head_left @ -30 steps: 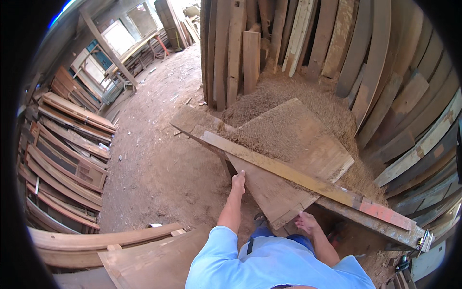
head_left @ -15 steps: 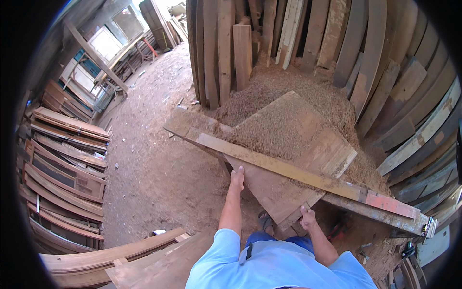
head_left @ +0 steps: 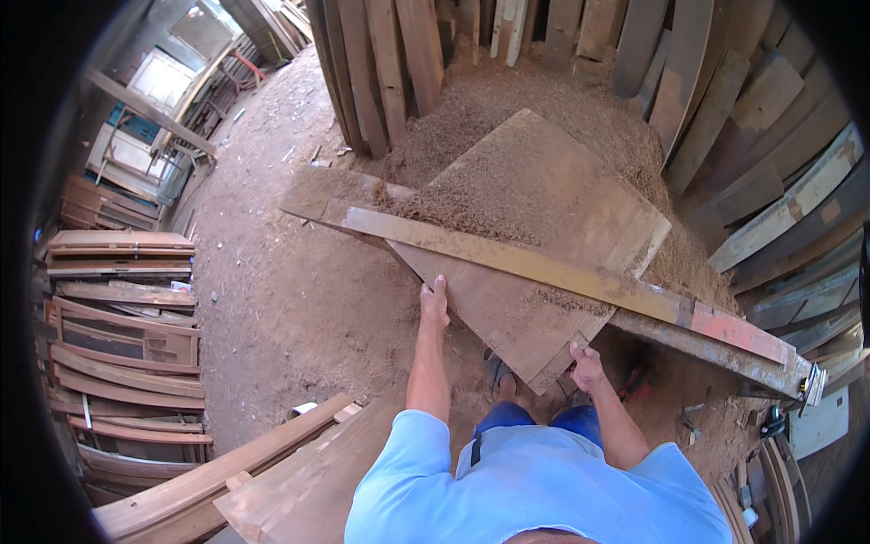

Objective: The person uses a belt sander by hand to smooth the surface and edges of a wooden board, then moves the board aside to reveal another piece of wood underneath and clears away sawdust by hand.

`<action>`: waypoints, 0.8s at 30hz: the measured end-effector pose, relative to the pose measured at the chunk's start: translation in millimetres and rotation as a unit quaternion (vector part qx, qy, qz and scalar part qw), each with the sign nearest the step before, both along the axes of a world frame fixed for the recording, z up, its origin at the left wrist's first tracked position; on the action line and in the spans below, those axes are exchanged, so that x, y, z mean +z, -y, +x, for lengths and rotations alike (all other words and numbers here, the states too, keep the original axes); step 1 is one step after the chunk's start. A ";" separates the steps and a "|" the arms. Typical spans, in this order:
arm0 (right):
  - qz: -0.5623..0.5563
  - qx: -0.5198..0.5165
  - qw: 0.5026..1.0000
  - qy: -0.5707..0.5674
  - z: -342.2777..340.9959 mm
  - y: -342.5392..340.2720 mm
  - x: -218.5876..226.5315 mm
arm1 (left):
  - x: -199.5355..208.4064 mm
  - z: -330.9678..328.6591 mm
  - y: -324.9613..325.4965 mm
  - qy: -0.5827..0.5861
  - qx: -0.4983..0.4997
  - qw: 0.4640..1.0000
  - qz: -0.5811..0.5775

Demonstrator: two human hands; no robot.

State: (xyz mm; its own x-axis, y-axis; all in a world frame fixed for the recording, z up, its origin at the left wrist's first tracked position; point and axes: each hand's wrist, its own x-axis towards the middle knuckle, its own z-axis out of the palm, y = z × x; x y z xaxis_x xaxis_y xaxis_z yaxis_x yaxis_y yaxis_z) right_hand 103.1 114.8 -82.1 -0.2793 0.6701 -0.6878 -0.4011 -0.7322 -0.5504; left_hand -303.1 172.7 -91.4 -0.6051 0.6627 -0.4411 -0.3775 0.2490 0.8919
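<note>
A wide flat wooden panel (head_left: 507, 313) dusted with shavings slants across the scene in front of me. It passes under a long yellowish wooden strip (head_left: 507, 261), which ends in a reddish part at the right. My left hand (head_left: 435, 304) grips the panel's left edge, thumb on top and fingers hidden below. Near the panel's closest corner, my right hand (head_left: 586, 365) pinches its right edge, thumb uppermost. Below the strip runs a long narrow bench (head_left: 698, 346), partly covered by the panel.
Brown shavings (head_left: 580, 145) are heaped behind the panel. Upright planks (head_left: 399, 72) lean along the back and right. Wooden frames (head_left: 127, 331) are stacked at the left. Long mouldings (head_left: 227, 471) and a broad board (head_left: 317, 462) lie at the lower left, close to my left arm.
The whole view has shifted, so the panel and strip appear higher and farther left. My left hand sits slightly farther from the strip along the panel's edge. Both hands keep their hold.
</note>
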 end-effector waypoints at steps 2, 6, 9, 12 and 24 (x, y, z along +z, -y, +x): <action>-0.012 0.027 0.999 0.023 4.4 4.0 1.4 | 5.1 4.7 3.3 0.014 -0.004 1.000 -0.015; -0.057 0.072 0.989 0.120 9.1 13.7 6.5 | 11.0 -4.5 3.2 0.101 -0.018 0.995 0.002; -0.050 0.060 0.979 0.189 1.1 30.7 -1.2 | 8.7 -46.8 -13.1 0.096 0.004 0.994 -0.050; 0.044 -0.050 0.965 0.252 -21.8 42.8 -31.6 | 21.8 -60.3 -51.2 0.100 0.084 0.990 -0.053; 0.043 -0.190 0.956 0.219 -18.9 9.0 -27.9 | 32.1 -9.4 -40.7 -0.185 0.136 0.963 -0.142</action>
